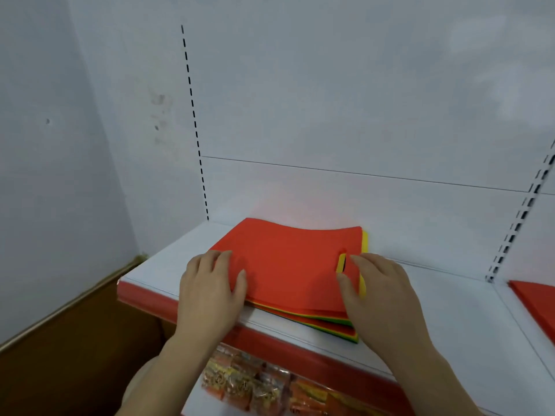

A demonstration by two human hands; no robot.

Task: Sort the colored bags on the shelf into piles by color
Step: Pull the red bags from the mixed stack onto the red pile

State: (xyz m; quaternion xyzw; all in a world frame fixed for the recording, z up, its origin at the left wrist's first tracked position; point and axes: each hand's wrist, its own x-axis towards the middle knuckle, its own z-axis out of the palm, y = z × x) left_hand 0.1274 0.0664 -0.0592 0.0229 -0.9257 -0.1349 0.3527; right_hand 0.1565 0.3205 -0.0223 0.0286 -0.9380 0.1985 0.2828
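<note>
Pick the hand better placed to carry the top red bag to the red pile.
Right, probably. The right hand pinches the top red bag by its handle cutout, and the red pile lies to its right. The left hand grips the opposite edge.

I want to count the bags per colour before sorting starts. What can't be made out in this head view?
- Mixed stack of flat bags: only thin red, yellow and green edges show; the top red bag covers the rest, so no count.
- Red sheet on the right: cut off by the picture's edge.
- Packaged goods on the lower shelf: blurred, partly hidden by the white shelf and left hand.
- Right hand: covers the stack's right corner.
</note>
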